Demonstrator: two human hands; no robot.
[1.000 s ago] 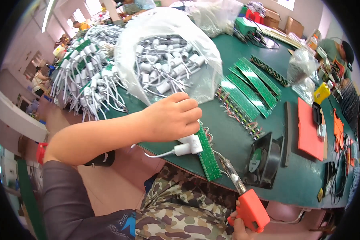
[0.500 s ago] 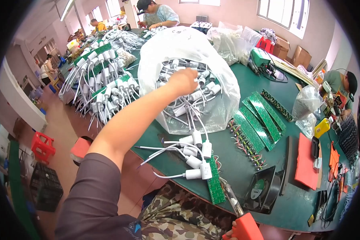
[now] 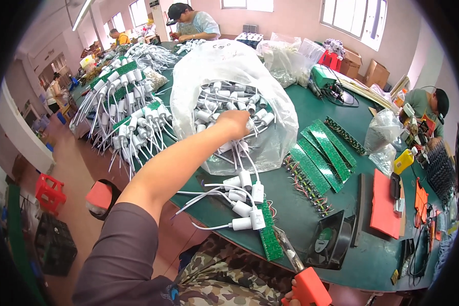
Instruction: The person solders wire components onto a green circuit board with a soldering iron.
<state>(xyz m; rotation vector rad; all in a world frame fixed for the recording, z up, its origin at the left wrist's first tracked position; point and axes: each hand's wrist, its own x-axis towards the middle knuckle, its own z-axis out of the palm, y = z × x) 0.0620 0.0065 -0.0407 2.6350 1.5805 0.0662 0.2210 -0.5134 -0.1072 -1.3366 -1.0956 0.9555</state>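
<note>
A big clear plastic bag (image 3: 229, 76) of white sockets sits at 12 o'clock, 2 smaller clear bags (image 3: 385, 135) lie at 3 o'clock, and brown cardboard boxes (image 3: 364, 71) stand at 1 o'clock.

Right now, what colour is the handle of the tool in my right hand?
Orange-red: the tool handle shows at the bottom edge of the head view, held by the right hand.

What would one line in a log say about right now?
left hand: reaching into clear bag of white wired sockets | right hand: holds orange-handled soldering iron near green circuit strip | table: green
</note>
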